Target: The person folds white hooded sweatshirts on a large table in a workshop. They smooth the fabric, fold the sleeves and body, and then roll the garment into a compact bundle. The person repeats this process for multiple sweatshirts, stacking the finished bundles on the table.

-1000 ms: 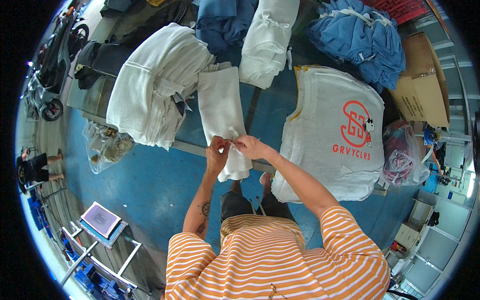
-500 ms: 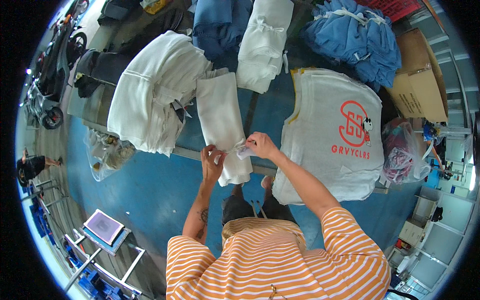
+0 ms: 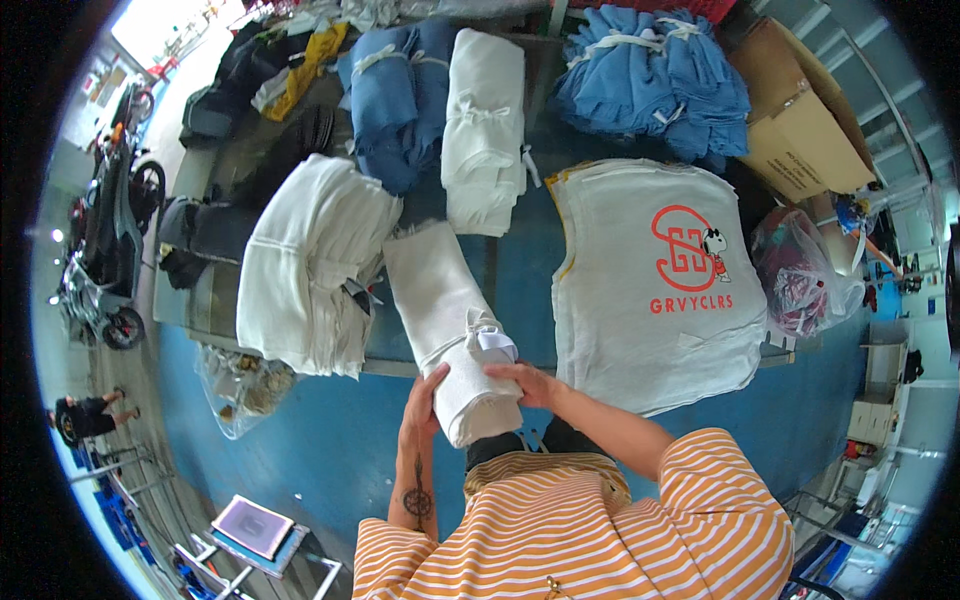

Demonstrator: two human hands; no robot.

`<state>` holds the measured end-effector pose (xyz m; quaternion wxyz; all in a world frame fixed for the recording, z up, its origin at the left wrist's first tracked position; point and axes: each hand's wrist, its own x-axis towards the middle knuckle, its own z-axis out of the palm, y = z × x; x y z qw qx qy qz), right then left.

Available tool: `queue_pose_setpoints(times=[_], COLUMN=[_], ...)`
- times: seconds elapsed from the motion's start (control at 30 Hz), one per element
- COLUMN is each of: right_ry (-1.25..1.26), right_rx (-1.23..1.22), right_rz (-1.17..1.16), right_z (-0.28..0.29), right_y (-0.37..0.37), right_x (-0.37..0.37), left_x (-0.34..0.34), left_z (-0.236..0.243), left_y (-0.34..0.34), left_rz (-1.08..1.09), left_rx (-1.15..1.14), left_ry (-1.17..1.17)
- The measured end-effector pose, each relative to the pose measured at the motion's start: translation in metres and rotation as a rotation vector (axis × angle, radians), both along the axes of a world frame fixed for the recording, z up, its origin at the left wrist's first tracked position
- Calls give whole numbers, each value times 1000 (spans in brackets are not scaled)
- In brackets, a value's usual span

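Note:
A long folded bundle of white fabric [image 3: 437, 275] lies across the table's near edge, its rolled end sticking out toward me. A white tie strip [image 3: 478, 322] is knotted around it, with a small pale label or slip [image 3: 497, 345] beside the knot. My left hand [image 3: 424, 398] grips the left side of the near end, and my right hand [image 3: 530, 384] holds the right side. To the left sits a thick folded pile of white fabric [image 3: 310, 260]. On the right lies a stack of white garment panels [image 3: 650, 350], the top one bearing a red print and a cartoon figure.
Farther back are a tied white bundle [image 3: 483, 130], tied blue bundles [image 3: 385, 110] and a gathered blue bundle [image 3: 655, 85]. A cardboard box [image 3: 805, 140] and a plastic bag [image 3: 800, 280] stand at the right. Another bag [image 3: 240, 385] hangs at the left. A person [image 3: 90, 415] is far left.
My hands have left the knot and moved apart to the sides of the bundle's near end. The bundle has come closer to me, and the view has shifted.

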<state>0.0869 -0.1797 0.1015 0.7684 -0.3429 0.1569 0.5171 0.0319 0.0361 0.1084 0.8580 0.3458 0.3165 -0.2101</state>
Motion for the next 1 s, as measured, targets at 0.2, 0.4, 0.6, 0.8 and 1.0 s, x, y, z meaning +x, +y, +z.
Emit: queue_pose_setpoints(times=[0.2,0.4,0.6,0.8,1.0], right_ry=[-156,-559,-538,-126,342], right_rx=[-30,213,-231,-607,-917], right_rz=[-217,-275,-536,-952,-1129], right_z=[149,230,162,44,-22], right_y=[0,-65,-144,-219,-257], right_x=[12,4,-74,-209,-361], left_x=[54,198,318,433,492], left_z=[160,234,310,264,48], left_y=[11,17,-6,4,96], left_rz=[37,-155,-186,-234,-261], left_rx=[135,100,42,135,227], left_ry=[-210,-458,-830,-882,-697])
